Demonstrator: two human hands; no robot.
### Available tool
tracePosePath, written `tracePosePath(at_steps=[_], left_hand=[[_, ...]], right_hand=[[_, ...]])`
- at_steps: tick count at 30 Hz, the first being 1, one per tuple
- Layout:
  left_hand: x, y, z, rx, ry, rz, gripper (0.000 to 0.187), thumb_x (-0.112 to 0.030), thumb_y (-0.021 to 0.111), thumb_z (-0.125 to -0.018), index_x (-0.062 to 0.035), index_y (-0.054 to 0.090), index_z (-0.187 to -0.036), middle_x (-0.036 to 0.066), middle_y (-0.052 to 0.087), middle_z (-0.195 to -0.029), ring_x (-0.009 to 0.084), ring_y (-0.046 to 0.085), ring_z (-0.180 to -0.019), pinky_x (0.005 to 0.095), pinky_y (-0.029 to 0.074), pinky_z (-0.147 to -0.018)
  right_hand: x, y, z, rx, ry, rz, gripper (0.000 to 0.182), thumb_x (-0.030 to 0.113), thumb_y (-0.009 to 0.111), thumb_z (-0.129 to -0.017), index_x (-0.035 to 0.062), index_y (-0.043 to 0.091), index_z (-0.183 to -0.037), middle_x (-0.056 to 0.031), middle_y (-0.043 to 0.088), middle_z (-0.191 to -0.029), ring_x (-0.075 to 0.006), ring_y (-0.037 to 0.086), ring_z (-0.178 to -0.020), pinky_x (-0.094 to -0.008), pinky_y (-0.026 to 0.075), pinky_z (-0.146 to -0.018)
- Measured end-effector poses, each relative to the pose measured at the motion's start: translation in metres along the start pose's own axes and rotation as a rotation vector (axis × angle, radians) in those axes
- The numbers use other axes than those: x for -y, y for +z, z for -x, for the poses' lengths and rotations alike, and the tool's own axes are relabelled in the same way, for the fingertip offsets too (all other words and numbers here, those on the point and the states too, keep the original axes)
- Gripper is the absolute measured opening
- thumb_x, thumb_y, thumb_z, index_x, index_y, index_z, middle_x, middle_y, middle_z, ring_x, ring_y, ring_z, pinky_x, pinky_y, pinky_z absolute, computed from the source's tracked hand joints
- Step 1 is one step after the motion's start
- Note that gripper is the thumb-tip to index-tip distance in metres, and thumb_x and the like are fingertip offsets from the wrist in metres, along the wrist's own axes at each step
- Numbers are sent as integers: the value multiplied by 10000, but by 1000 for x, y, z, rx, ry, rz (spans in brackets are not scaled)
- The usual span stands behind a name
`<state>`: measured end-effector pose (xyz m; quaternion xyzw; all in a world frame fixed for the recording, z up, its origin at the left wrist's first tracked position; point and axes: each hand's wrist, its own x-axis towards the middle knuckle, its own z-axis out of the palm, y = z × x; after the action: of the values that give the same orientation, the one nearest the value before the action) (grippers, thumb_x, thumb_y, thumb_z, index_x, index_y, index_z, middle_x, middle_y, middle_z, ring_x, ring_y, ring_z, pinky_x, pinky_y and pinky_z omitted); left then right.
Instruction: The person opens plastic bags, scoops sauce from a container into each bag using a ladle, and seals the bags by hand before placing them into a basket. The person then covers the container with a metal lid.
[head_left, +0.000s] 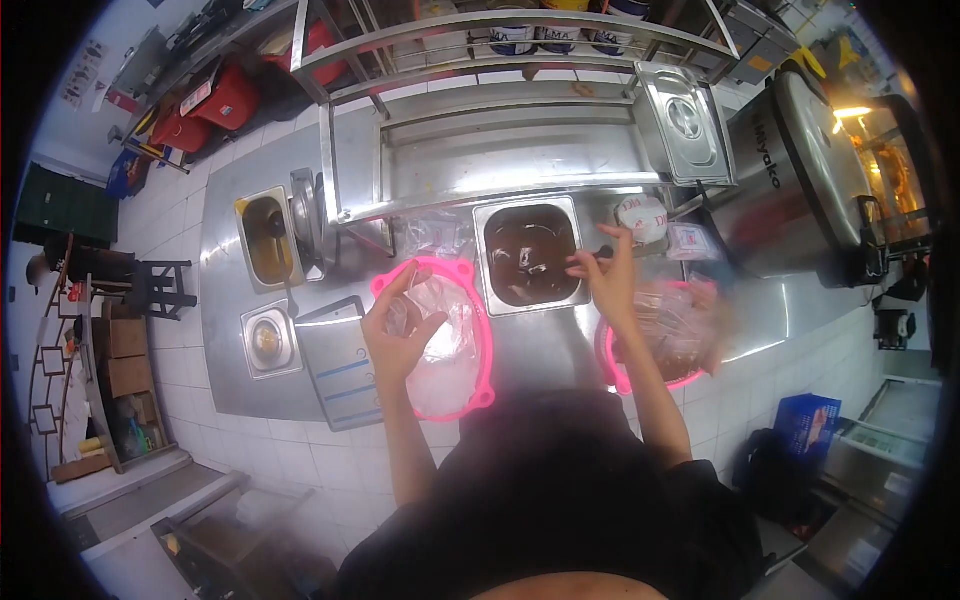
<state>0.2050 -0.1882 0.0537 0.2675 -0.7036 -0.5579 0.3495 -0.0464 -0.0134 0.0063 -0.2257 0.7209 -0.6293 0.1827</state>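
My left hand (400,330) is closed around a small clear plastic bag (402,314), above the left side of a pink-rimmed basket (486,345). More clear plastic bags (440,300) lie inside that basket. A square metal pan (484,270) of dark brown sauce (530,240) sits in front of me. At the pan's right edge, my right hand (612,275) pinches a dark utensil handle (605,252); its lower end cannot be made out. Below that hand is a second pink basket (608,360), containing filled clear bags (670,325).
A metal pan of yellowish liquid (243,235) and a smaller pan (250,340) stand at the left, near a grey tray (335,375). A steel rack (480,190) spans the back. At the right are a white wrapped roll (642,220) and a large Miyako appliance (780,190).
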Motion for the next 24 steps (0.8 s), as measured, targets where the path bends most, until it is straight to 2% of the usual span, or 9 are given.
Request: tracePosePath(at_steps=[6, 8, 11, 16, 18, 19, 21, 22, 24], left_hand=[[-6, -2, 5, -42, -49, -21, 741, 47, 803, -607, -49, 566, -1302, 91, 681, -1115, 23, 448, -584, 181, 384, -572], [-2, -4, 7, -41, -48, -40, 743, 42, 805, -610, -52, 563, -1306, 85, 675, -1133, 26, 438, -578, 180, 384, -574], [2, -1, 7, -38, -48, -72, 746, 32, 810, -616, -59, 560, -1313, 70, 663, -1167, 30, 426, -577, 180, 384, -579], [5, 14, -2, -3, -59, -47, 739, -13, 828, -634, -93, 563, -1319, 49, 647, -1201, 38, 411, -587, 189, 398, -603], [4, 25, -10, 56, -17, -201, 709, -95, 840, -659, -117, 570, -1313, 51, 647, -1189, 92, 534, -667, 238, 461, -662], [7, 32, -16, 63, -12, -202, 709, -95, 840, -659, -117, 570, -1313, 51, 647, -1189, 92, 534, -667, 238, 461, -662], [13, 47, -28, 83, 319, -441, 677, -181, 832, -687, -138, 571, -1311, 63, 642, -1167, 188, 641, -862, 309, 501, -748], [9, 55, -31, 93, 331, -437, 677, -181, 832, -687, -138, 571, -1311, 63, 642, -1167, 188, 641, -862, 309, 501, -748], [-2, 75, -36, 195, 223, -460, 657, -215, 819, -701, -142, 572, -1306, 71, 634, -1151, 255, 634, -1031, 349, 506, -808]], right_hand=[[2, -7, 6, -15, 204, -326, 501, -21, 566, -917, 54, 240, -1291, -257, 638, -873, -269, 699, -777, -308, 603, -697], [-2, -14, 7, -11, 262, -375, 547, 37, 593, -919, 56, 222, -1321, -311, 625, -968, -305, 693, -816, -341, 588, -741], [1, -18, 9, -49, 336, -440, 537, 9, 589, -918, 73, 220, -1304, -288, 644, -923, -306, 700, -787, -376, 590, -766], [6, -30, 8, -95, 306, -496, 560, 32, 612, -912, 88, 221, -1309, -291, 647, -940, -312, 701, -781, -407, 577, -798], [16, -38, 6, -118, 283, -520, 565, 38, 620, -910, 92, 223, -1308, -289, 648, -944, -311, 701, -780, -411, 575, -801], [22, -42, 6, -132, 251, -524, 570, 41, 626, -907, 88, 224, -1309, -287, 650, -945, -310, 702, -779, -416, 574, -800], [39, -48, 5, -160, 211, -534, 575, 44, 632, -904, 84, 225, -1309, -285, 652, -946, -308, 702, -777, -421, 574, -800], [51, -52, 5, -183, 177, -530, 582, 48, 636, -902, 75, 225, -1313, -280, 656, -940, -304, 703, -778, -418, 573, -797], [74, -61, 4, -223, 131, -526, 590, 52, 641, -900, 66, 226, -1318, -275, 660, -933, -300, 704, -778, -416, 573, -795]])
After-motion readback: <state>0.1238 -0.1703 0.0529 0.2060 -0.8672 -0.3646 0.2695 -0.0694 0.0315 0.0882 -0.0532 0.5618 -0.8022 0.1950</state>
